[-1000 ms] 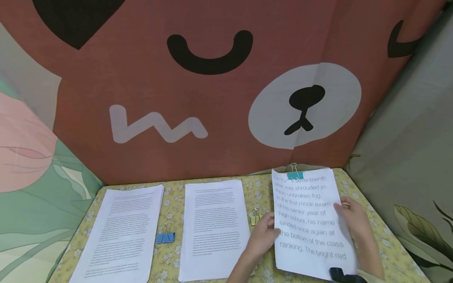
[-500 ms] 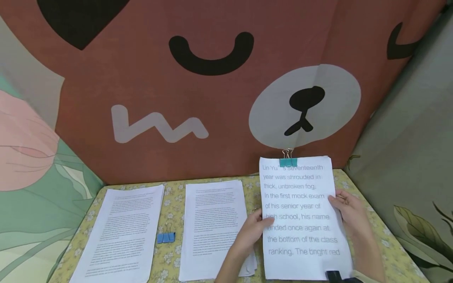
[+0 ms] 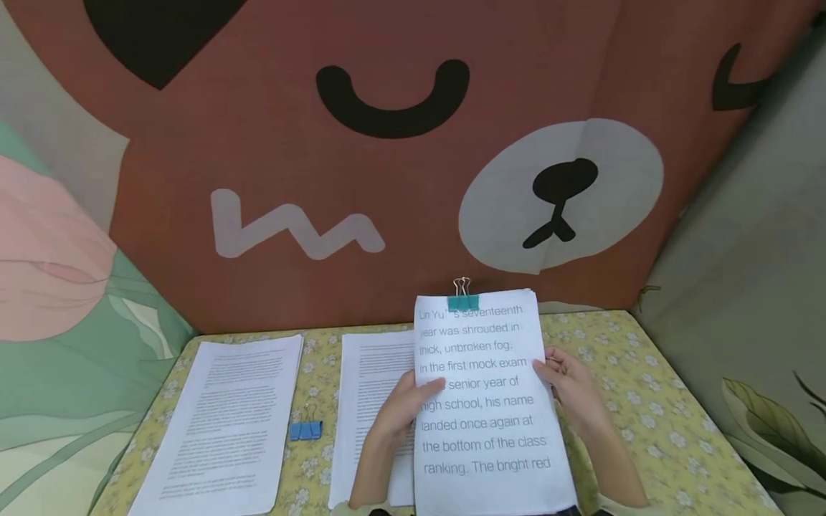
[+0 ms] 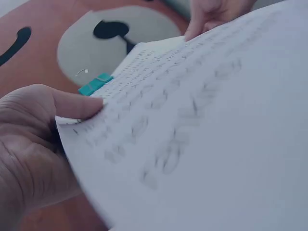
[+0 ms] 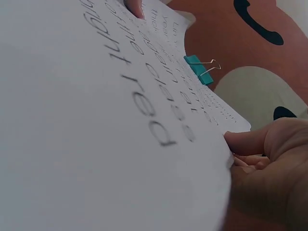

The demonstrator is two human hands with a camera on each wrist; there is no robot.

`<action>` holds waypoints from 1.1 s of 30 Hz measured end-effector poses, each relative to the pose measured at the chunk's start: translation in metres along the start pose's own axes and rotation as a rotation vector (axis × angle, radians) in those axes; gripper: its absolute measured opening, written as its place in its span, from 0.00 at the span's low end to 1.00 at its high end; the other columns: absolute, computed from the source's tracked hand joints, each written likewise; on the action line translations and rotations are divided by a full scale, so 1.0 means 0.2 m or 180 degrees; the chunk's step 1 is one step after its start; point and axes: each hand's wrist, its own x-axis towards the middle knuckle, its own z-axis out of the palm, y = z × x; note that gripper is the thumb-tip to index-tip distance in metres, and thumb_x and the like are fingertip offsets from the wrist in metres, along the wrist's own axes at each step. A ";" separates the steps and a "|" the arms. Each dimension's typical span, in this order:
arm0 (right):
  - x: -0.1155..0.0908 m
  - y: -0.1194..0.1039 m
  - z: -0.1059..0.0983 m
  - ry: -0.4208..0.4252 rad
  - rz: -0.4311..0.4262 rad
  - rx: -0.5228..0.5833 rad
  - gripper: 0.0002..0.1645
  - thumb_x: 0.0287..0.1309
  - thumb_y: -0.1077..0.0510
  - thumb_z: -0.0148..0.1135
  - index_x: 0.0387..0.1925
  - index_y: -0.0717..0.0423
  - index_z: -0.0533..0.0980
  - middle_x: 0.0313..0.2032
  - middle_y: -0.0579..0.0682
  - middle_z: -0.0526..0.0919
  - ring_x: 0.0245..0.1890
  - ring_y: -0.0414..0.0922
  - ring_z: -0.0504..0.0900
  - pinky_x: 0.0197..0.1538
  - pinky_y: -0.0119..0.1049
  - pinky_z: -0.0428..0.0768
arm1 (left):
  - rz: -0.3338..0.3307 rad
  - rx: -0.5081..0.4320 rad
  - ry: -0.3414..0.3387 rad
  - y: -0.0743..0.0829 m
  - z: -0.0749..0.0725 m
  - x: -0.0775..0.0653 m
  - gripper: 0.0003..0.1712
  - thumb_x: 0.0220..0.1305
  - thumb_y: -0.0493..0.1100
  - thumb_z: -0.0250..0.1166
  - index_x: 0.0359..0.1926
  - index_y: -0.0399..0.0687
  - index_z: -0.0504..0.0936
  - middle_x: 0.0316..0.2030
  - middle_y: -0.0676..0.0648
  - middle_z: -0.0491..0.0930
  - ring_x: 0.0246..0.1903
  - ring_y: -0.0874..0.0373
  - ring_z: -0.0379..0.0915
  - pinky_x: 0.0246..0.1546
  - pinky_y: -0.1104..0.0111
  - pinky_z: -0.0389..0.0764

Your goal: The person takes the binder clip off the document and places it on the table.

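A stack of large-print paper sheets (image 3: pixel 484 430) is raised above the table, tilted toward the head camera. At its top edge sits a teal binder clip (image 3: pixel 463 302) with its wire handles up; the wrist views show this clip too. My left hand (image 3: pixel 400 408) grips the stack's left edge, thumb on the front page. On the opposite edge my right hand (image 3: pixel 571 387) pinches the sheets between thumb and fingers. The fingers behind the paper are mostly hidden. In the left wrist view the stack (image 4: pixel 216 144) bows between both hands.
Partly covered by the held sheets, a small-print paper stack (image 3: pixel 371 358) lies mid-table. Another small-print stack (image 3: pixel 219 423) lies at the left, with a blue binder clip (image 3: pixel 305 430) beside it. A floral yellow cloth (image 3: pixel 645 416) covers the table; a printed curtain (image 3: pixel 387 301) hangs behind.
Both hands have lifted the clipped stack from the right side of the table and carried it left, over the middle stack. The yellow binder clip seen earlier is now hidden behind it.
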 end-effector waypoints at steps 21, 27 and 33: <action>0.28 -0.37 0.02 -0.0207 -0.1132 -0.1750 0.34 0.76 0.45 0.58 0.68 0.67 0.70 0.63 0.68 0.75 0.65 0.64 0.73 0.64 0.62 0.72 | -0.0008 0.0119 0.0040 -0.02 -0.08 0.01 0.21 0.76 0.44 0.58 0.65 0.46 0.78 0.45 0.37 0.87 0.41 0.43 0.88 0.40 0.56 0.88; 0.48 -0.45 0.17 -0.0791 -0.1084 -0.2240 0.37 0.73 0.43 0.61 0.69 0.66 0.70 0.66 0.66 0.75 0.65 0.63 0.74 0.65 0.61 0.72 | 0.0006 0.0176 -0.0083 -0.04 -0.07 0.01 0.19 0.76 0.43 0.57 0.63 0.45 0.79 0.44 0.38 0.88 0.40 0.43 0.88 0.39 0.54 0.88; 0.60 -0.46 0.21 -0.1479 -0.0927 -0.2118 0.32 0.74 0.43 0.59 0.65 0.64 0.75 0.56 0.60 0.82 0.46 0.51 0.82 0.48 0.41 0.82 | 0.0022 0.0182 -0.0183 -0.05 -0.06 0.02 0.19 0.76 0.43 0.57 0.63 0.44 0.79 0.44 0.38 0.88 0.41 0.44 0.88 0.39 0.56 0.88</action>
